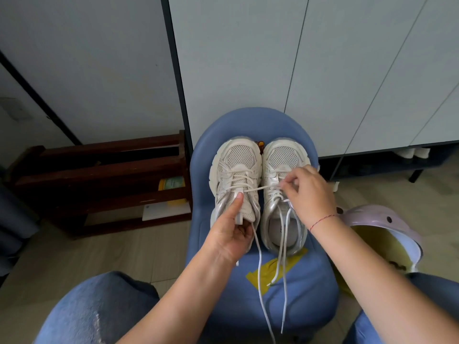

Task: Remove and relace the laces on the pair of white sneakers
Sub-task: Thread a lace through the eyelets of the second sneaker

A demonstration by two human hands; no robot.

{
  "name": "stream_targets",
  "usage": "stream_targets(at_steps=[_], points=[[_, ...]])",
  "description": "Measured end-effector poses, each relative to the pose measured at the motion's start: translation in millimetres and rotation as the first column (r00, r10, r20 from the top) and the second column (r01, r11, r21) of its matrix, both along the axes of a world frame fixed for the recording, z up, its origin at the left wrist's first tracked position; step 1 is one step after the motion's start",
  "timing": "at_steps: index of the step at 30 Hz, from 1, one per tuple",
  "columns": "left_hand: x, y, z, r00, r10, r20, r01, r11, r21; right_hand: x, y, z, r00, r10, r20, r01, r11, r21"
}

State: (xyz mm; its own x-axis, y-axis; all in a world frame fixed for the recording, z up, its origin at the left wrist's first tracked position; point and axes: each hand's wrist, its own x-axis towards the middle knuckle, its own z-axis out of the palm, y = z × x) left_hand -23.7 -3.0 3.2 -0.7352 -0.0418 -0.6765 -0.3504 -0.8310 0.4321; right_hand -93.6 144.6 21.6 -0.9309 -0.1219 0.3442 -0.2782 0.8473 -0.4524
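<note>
Pale cabinet doors [248, 58] behind; dark wooden rack [99, 175] left; beige tiled floor [99, 252].

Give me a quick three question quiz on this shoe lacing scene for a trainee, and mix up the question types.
1. True or false: the left hand holds the tongue of the left sneaker.
2. What do both sneakers stand on? A) the wooden rack B) the blue chair C) the floor
3. Fill in: the right hand pinches a ____.
Key: 1 true; 2 B; 3 lace.
</note>
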Motion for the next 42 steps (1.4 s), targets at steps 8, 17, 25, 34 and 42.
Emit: stream_targets(at_steps=[8,17,25,34,42], points=[[5.9,-6.8,-10.8,0.968,-0.251,0.029,0.243,0.897,-0.369,62.5,-20.7,-8.4,0.76,0.291,0.582,-0.148,0.948,-0.28],[11.7,-13.6,-18.1,0.977,-0.212,-0.014,0.187,0.89,-0.416,77.8,-30.5,-29.3,0.566,0.344,0.749,0.032,0.899,-0.437],[13.8,-7.6,-5.3,0.97,-0.241,0.035,0.236,0.891,-0.389,67.8,-8.8,10.0,0.323,0.825,0.464,0.106,0.456,-0.884],[29.5,-1.7,28.6,0.852,-0.494,-0.174,0.347,0.781,-0.52,33.8,9.4,7.4,0.724,0.537,0.434,0.333,0.28,-0.901],[27.9,-6.6,32.8,0.803,-0.543,-0.246,0.155,0.588,-0.794,57.9,-6.2,19.1,0.866,0.495,0.072,-0.401,0.773,-0.492]])
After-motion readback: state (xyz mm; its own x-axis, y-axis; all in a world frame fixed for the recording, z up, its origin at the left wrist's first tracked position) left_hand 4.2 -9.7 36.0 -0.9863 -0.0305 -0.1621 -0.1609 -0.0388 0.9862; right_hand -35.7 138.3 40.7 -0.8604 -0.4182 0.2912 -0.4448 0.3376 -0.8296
